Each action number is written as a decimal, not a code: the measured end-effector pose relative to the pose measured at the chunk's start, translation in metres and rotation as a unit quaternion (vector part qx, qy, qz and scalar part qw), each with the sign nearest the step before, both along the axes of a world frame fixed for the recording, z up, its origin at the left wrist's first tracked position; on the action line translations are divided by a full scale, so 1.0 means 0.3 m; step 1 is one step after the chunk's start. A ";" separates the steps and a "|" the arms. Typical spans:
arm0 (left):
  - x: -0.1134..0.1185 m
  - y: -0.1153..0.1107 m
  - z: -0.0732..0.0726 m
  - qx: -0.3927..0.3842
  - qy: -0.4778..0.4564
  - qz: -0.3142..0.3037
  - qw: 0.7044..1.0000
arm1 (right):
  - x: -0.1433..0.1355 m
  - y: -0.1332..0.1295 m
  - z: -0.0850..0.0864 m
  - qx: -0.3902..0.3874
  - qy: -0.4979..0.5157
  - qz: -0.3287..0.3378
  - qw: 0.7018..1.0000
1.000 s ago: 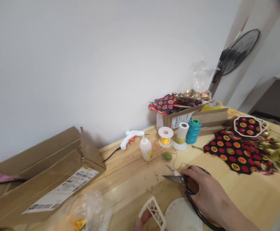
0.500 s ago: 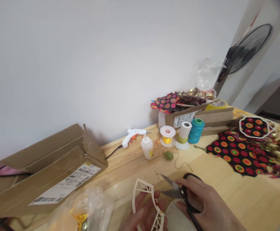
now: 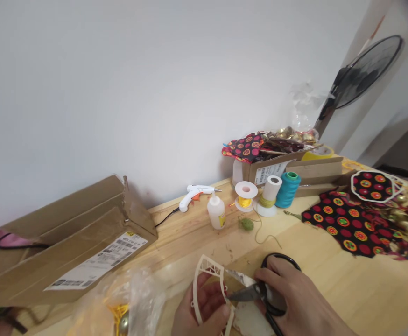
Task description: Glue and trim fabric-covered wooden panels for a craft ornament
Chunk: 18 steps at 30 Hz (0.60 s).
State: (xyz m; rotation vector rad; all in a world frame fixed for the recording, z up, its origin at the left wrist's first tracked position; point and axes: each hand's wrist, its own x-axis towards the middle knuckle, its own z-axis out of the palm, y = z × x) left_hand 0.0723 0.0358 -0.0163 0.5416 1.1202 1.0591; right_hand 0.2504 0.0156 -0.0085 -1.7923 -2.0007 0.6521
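Note:
My left hand (image 3: pixel 204 317) holds a thin cream cut-out frame (image 3: pixel 196 293) with lattice panels and small loops on its edges. My right hand (image 3: pixel 291 294) grips black-handled scissors (image 3: pixel 248 294), fingers through the handles. The blades are parted, and the lower blade's tip reaches the frame's right edge, near a small red bit close to a loop. Whether a blade touches it I cannot tell. The bottom of the frame is cut off by the picture edge and partly covered by my thumb. A pale round surface (image 3: pixel 249 319) lies below the scissors.
Behind my hands stand a glue bottle (image 3: pixel 216 213), a glue gun (image 3: pixel 194 197), a yellow thread spool (image 3: pixel 245 200) and a teal thread cone (image 3: pixel 288 190). Cardboard boxes (image 3: pixel 85 242) line the left. Patterned fabric (image 3: pixel 347 224) lies right, a plastic bag (image 3: pixel 144 298) near left, a fan (image 3: pixel 368 74) behind.
The scissors have moved slightly down and left, bringing a blade tip to the frame's edge. My left hand has turned, its thumb now across the frame's lower part.

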 end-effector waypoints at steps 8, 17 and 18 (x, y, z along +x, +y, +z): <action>0.002 0.002 0.022 0.011 0.002 -0.021 1.000 | -0.005 0.023 0.002 -0.012 0.011 -0.009 1.000; 0.002 0.001 0.028 0.016 0.009 -0.010 1.000 | -0.003 0.019 0.000 -0.039 -0.007 -0.004 0.999; 0.005 0.001 0.028 0.018 0.002 -0.010 1.000 | -0.003 0.021 0.002 -0.040 -0.003 -0.005 0.999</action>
